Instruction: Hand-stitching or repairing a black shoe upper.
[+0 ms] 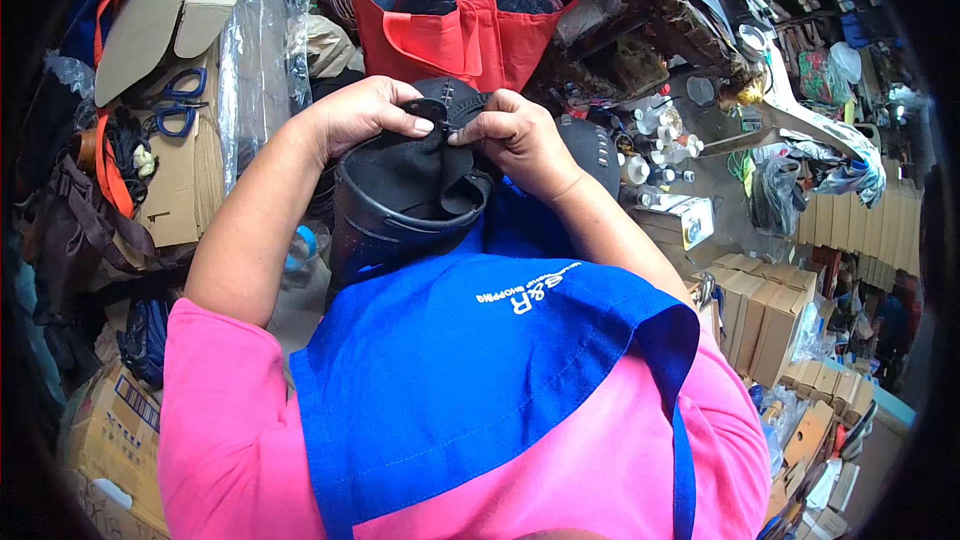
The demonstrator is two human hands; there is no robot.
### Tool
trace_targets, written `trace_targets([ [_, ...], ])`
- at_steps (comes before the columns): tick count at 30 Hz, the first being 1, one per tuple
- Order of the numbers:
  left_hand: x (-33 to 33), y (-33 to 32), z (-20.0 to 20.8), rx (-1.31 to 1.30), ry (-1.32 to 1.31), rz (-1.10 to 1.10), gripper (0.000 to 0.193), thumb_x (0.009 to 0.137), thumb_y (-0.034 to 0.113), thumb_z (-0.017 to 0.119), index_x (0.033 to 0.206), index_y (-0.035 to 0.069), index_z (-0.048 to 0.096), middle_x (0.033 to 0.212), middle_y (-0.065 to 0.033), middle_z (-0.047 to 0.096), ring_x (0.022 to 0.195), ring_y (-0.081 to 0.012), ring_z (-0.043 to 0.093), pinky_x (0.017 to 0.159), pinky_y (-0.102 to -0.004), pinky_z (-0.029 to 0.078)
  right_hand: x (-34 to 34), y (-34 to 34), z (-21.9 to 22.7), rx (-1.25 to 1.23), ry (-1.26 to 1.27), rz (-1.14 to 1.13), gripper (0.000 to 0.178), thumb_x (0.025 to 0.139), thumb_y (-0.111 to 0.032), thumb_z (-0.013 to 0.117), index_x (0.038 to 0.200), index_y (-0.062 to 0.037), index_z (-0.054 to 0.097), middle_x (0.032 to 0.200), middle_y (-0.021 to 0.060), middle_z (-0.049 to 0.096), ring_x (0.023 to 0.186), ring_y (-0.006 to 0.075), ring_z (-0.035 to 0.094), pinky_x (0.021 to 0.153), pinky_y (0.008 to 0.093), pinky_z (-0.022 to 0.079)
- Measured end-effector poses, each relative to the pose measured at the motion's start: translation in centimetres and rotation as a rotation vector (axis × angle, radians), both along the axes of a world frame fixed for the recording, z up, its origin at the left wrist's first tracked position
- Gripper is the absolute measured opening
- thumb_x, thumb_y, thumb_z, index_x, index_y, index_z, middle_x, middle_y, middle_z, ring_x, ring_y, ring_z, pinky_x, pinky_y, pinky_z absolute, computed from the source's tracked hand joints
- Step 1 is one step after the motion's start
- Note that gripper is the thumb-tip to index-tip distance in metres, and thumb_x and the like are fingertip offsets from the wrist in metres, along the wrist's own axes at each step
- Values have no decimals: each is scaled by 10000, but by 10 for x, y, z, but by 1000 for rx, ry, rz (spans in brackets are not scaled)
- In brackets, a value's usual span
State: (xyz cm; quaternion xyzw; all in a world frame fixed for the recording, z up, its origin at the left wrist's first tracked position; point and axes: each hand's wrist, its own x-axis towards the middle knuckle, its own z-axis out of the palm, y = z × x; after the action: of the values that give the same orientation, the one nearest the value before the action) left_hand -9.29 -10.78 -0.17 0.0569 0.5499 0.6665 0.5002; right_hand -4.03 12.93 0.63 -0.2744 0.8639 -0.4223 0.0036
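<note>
A black boot (400, 220) stands in front of my chest with its wide collar facing up toward me. My left hand (365, 118) is closed on the boot's upper front edge, thumb pressed on the black flap. From the other side my right hand (518, 145) pinches the same front opening, its index finger pointing at the eyelets. The two sets of fingertips are close together, and I cannot make out whether a lace lies between them. Just right of my right wrist rests a second black boot (590, 152) with a row of eyelets, partly hidden by my forearm.
A red bag (455, 40) stands open beyond the boot. Blue-handled scissors (182, 105) lie on cardboard at the left. Several bottles (665, 135) and a small white box (685, 218) are at the right, near stacked brown cartons (755, 310). A blue apron (470, 350) covers my front.
</note>
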Motion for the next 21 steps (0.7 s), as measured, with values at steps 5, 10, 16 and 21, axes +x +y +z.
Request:
trace_targets([
  [5, 7, 3, 10, -23, 9, 66, 250, 767, 96, 722, 984, -15, 668, 871, -54, 685, 749, -109, 635, 739, -251, 511, 1, -2, 5, 3, 12, -2, 190, 719, -7, 731, 828, -163, 740, 728, 36, 545, 674, 190, 583, 611, 300, 480],
  [10, 14, 2, 14, -163, 100, 138, 226, 738, 108, 755, 909, -2, 656, 818, -52, 672, 716, -109, 623, 699, -247, 504, 0, -4, 15, 93, 40, 29, 213, 707, 0, 714, 834, -170, 728, 752, 58, 561, 701, 235, 613, 620, 324, 494],
  [16, 30, 4, 34, -260, 238, 175, 187, 736, 81, 738, 880, 21, 635, 800, -34, 657, 698, -95, 610, 676, -240, 494, 5, -17, 30, 236, 70, 37, 133, 737, -98, 644, 830, -156, 720, 788, 111, 579, 755, 300, 642, 669, 396, 529],
  [21, 51, 14, 49, -445, 546, 196, 113, 780, 20, 651, 889, -6, 639, 779, -27, 648, 714, -74, 585, 664, -238, 479, 13, -32, 27, 331, 93, -83, 123, 752, -96, 609, 840, -135, 685, 773, 134, 569, 747, 329, 631, 682, 430, 521],
])
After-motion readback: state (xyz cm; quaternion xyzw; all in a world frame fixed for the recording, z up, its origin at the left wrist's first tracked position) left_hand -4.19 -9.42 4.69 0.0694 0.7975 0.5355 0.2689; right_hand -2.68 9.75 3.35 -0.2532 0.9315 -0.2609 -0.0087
